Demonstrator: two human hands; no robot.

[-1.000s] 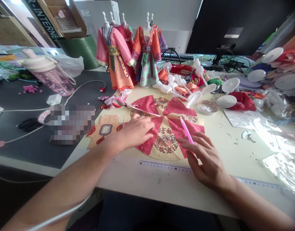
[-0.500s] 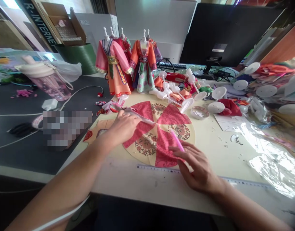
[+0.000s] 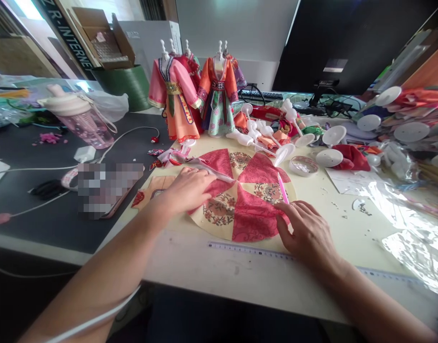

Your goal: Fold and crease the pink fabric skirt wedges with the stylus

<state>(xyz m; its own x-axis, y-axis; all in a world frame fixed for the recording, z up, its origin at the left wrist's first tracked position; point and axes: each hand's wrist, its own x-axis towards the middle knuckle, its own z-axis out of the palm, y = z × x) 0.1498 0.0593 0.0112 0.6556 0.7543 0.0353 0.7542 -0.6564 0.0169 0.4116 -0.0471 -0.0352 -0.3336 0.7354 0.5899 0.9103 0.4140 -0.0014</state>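
A round patchwork disc of red and cream fabric wedges (image 3: 256,214) lies flat on the pale cream work surface (image 3: 193,262), directly in front of the person; being circular, it has no long axis of its own, but its wedges narrow to a shared centre. The red ones carry a fine scrolling pattern in the same tone, while the cream ones bear printed medallions of dark leaves and reddish flowers. A slim bright-pink pen (image 3: 283,190) stands out at its right side, its long axis running away from the person with a slight lean to the left and its pale tip foremost. The right hand (image 3: 308,226) has hold of the pen's near end among curled fingers, the thumb apart from the index finger; the exact grip is hidden. The left hand (image 3: 192,188) rests over the disc's left edge, fingers loosely bent and slightly spread; whether it grips anything cannot be told. Beyond it, a narrow pale strip (image 3: 222,176) slants toward the disc's centre. A flat white ruler with dark markings (image 3: 250,250) runs left to right in front of the disc, dipping toward the right arm. A peach cloth panel with red motifs (image 3: 163,182) lies partly behind the left hand.
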